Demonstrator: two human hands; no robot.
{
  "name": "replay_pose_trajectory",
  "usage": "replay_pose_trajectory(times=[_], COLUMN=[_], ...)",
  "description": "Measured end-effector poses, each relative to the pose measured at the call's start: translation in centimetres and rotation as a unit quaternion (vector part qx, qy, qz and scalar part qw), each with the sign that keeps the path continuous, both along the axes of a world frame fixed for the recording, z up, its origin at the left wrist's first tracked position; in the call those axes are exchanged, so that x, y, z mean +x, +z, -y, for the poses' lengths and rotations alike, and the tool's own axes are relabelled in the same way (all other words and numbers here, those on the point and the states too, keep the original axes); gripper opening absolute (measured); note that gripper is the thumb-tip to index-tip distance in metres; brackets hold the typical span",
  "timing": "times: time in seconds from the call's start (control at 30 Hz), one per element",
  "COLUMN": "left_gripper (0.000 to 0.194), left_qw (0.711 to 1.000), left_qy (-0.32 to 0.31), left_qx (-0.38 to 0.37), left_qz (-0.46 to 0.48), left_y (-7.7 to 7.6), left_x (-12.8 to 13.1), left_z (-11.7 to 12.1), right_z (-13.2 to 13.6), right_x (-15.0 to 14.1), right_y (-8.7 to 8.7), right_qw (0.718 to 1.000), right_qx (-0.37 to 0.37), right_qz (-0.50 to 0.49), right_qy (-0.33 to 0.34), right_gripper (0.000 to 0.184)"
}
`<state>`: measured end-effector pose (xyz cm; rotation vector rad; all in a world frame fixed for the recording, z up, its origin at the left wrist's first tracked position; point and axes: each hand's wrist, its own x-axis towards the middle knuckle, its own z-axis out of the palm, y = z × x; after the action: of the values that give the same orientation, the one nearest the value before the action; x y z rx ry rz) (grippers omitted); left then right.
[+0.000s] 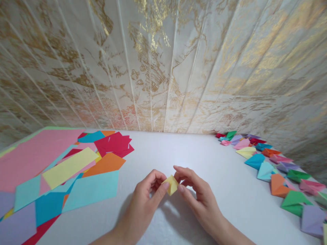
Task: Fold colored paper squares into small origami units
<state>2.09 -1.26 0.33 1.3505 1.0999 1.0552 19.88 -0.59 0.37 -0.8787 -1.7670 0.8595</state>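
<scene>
A small folded piece of yellow paper (172, 185), roughly diamond-shaped with creases, is held just above the white table (163, 149). My left hand (150, 195) pinches its left corner between thumb and fingers. At the paper's right side, my right hand (196, 190) has its thumb and fingers curled close around the edge; the index finger is raised. Whether the right fingertips press on the paper is hard to make out, though they appear to touch its right corner.
Loose coloured sheets lie spread at the left, among them a pale yellow strip (70, 166), light blue paper (92, 190) and red pieces (114, 144). Rows of folded paper shapes, such as a green one (295, 203), line the right side. A gold-patterned curtain (153, 68) hangs behind.
</scene>
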Motion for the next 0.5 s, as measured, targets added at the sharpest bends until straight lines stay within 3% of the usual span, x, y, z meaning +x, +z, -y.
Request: replay_pose_trajectory(times=[0.13,0.3,0.5], left_gripper=[0.024,0.025,0.031], left_qw=[0.997,0.995,0.999], left_qy=[-0.014,-0.023,-0.015], left_qx=[0.041,0.060,-0.016], left_qz=[-0.058,-0.079,-0.046], left_y=[0.00,0.27,0.14], left_x=[-0.14,-0.35,-0.26], left_z=[0.25,0.41,0.18], right_z=[-0.19,-0.30,0.08], right_x=[-0.12,-0.17,-0.59], right_y=[-0.03,0.10,-0.04], right_qw=[0.999,0.992,0.986], right_qx=[-0.052,-0.116,-0.164], right_qz=[-0.004,-0.022,-0.032], right_qy=[-0.015,-0.036,-0.009], right_gripper=[0.008,0.022,0.012])
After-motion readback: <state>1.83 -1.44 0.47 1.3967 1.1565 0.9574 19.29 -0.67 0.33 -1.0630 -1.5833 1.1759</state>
